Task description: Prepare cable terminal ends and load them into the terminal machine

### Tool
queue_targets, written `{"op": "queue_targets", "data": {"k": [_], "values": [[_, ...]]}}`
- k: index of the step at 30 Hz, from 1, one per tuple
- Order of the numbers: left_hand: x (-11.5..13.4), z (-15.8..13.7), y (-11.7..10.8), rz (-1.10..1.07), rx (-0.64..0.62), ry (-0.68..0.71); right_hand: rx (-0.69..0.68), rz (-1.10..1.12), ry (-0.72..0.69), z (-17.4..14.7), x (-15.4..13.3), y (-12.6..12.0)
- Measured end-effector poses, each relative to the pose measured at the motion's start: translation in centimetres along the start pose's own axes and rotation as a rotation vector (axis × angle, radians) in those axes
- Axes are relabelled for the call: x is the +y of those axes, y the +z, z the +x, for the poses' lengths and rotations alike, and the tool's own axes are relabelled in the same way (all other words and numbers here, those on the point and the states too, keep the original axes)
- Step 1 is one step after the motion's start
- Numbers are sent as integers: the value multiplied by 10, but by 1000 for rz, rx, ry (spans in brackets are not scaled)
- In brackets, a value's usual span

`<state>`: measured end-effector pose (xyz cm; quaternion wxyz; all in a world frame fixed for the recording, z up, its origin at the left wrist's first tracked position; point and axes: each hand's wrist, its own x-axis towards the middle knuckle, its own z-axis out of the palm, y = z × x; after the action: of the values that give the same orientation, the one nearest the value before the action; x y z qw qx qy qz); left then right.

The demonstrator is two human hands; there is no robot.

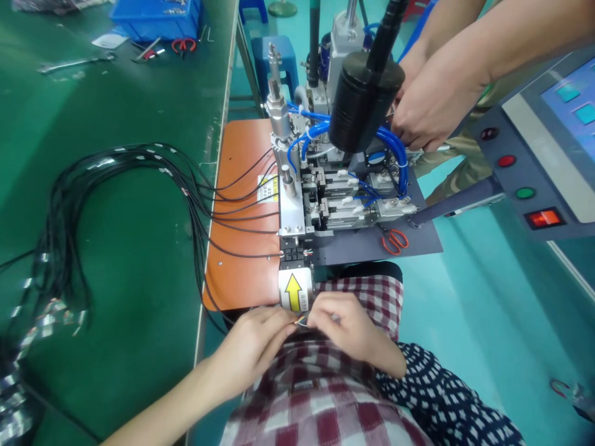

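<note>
Close to my lap, my left hand [260, 341] is closed on the end of a black cable, and thin coloured wires [301, 321] stick out past its fingertips. My right hand [344, 325] pinches those wire ends from the other side. Just beyond both hands sits a metal block with a yellow arrow [293, 291] at the front of the machine [334, 204]. Several black cables [246, 215] run over an orange plate [242, 266] into the machine's row of slots. Their bundle [116, 155] loops back across the green table [134, 260] on the left.
Another person's hands [432, 93] work at the machine's far side. A control panel [525, 161] with buttons stands at the right. Red-handled scissors [395, 241] lie on the machine base. A blue bin [155, 18], a wrench [77, 63] and red-handled pliers [184, 46] are on the table.
</note>
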<state>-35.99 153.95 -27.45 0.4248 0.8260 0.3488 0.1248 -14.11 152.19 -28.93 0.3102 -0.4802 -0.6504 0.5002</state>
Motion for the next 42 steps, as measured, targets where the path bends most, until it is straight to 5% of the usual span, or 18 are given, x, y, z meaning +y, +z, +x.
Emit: {"op": "queue_targets", "data": {"k": [4,10,18,27,32,42], "values": [[1,4,1,24,-14,33,229,146,172,30,29,-13],[-1,8,5,35,-43,72,246,275,230,71,66,-5],[-5,7,1,-68,-54,77,260,360,182,75,57,2],[-8,6,0,-89,-75,67,489,195,138,74,52,16],[-10,7,1,-92,-58,81,506,463,220,72,56,20],[-13,6,2,-116,-86,55,540,430,280,80,52,25]]}}
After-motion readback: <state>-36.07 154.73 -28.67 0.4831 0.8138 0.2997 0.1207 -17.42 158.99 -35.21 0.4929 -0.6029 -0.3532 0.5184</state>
